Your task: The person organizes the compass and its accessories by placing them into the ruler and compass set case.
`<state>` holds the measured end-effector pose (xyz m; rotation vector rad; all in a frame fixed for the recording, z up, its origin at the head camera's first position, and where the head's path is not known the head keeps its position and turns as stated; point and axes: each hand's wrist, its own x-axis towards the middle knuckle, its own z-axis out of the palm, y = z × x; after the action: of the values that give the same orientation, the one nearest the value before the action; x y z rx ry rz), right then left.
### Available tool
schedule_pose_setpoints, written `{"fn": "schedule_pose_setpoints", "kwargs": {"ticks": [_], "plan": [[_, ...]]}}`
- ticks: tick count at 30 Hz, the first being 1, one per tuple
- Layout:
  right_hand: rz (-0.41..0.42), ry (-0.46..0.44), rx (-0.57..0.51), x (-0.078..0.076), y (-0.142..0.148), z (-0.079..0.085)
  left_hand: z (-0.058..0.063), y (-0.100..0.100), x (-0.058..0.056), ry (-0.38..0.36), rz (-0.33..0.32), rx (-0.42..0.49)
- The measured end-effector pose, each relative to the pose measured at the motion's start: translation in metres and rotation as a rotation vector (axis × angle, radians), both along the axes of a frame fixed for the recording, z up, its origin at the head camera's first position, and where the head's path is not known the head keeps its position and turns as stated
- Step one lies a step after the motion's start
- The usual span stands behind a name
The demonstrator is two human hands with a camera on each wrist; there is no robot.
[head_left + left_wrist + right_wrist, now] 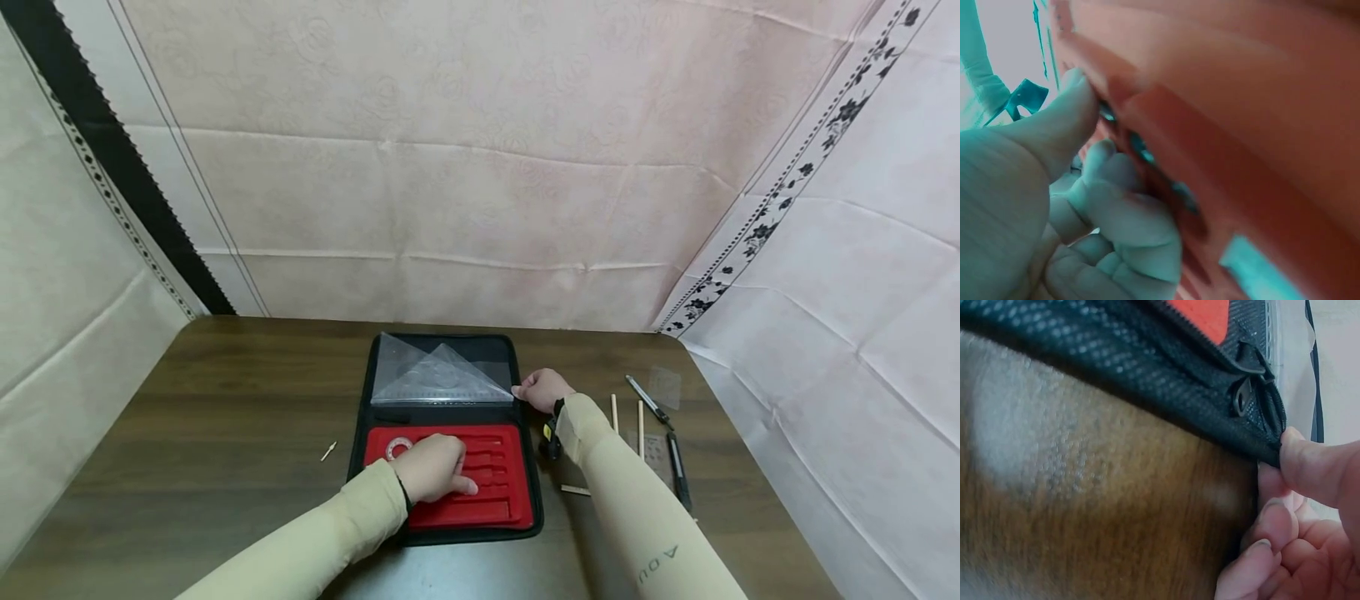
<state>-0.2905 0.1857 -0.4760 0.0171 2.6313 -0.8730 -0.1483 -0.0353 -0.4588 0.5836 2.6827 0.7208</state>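
Note:
A black zip case [534,500] lies unfolded on the table, its near half holding a red moulded tray [498,512] with slots. My left hand [433,468] is over the tray, fingers curled against its surface and thumb stretched to the right; the left wrist view shows nothing in its grip. A white ring [399,447] sits in the tray beside that hand. With thumb and fingers my right hand [1310,487] pinches the case's right edge near the fold, close to the zip pull [1241,399]. A clear plastic flap [442,379] covers part of the far half.
To the right lie a grey craft knife [647,398], a black-handled knife [678,471], thin wooden sticks [641,427], a small clear sheet [664,387] and a grey plate [657,455]. A tiny pointed piece [327,451] is on the left. Cloth walls surround the wooden table [247,417].

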Motion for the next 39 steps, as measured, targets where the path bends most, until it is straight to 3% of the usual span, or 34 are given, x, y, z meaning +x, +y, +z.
{"fn": "schedule_pose_setpoints", "kwargs": {"ticks": [6, 16, 23, 30, 35, 39], "plan": [[0.000, 0.007, -0.003, 0.000, 0.003, 0.000, 0.007, 0.003, -0.006, -0.070, -0.016, -0.082], [-0.003, 0.007, -0.015, 0.003, 0.003, 0.002, 0.012, 0.001, -0.007, -0.143, 0.033, -0.094], [0.000, -0.002, -0.017, 0.003, 0.003, -0.003, 0.005, 0.006, -0.008, -0.113, 0.034, -0.106], [0.011, 0.039, -0.017, 0.004, 0.001, 0.003, 0.000, 0.007, -0.014, -0.099, 0.059, -0.108], [0.002, 0.034, -0.022, 0.004, 0.002, 0.000, 0.005, 0.000, -0.010, -0.078, 0.007, -0.050], [-0.006, 0.037, -0.016, 0.003, 0.004, -0.003, 0.012, -0.019, -0.003, -0.027, -0.019, 0.018]]}}
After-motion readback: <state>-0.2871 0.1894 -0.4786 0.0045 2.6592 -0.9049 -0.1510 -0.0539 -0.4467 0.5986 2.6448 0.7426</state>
